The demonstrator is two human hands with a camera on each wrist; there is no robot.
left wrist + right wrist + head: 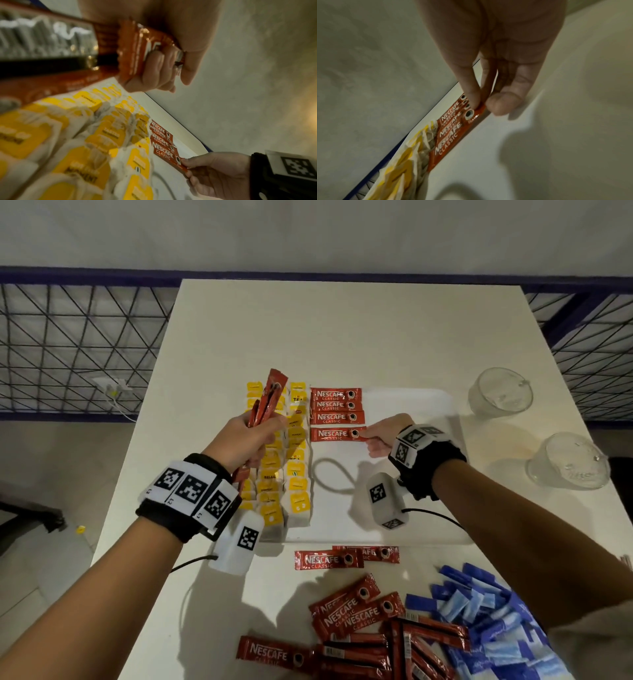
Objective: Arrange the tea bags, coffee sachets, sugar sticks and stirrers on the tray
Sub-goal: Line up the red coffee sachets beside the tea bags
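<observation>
A white tray (411,405) lies mid-table. Rows of yellow tea bags (297,474) fill its left part, also seen in the left wrist view (109,134). Right of them three red coffee sachets (336,405) lie in a column. My right hand (380,436) pinches the right end of a fourth coffee sachet (334,434) just below them; the pinch shows in the right wrist view (479,106). My left hand (246,436) hovers over the tea bags and grips a bundle of red coffee sachets (269,398), close up in the left wrist view (137,44).
Loose coffee sachets (352,611) and a heap of blue sugar sticks (486,618) lie near the table's front edge. Two clear glass cups (500,392) (568,460) stand at the right. The tray's right half (428,474) holds nothing.
</observation>
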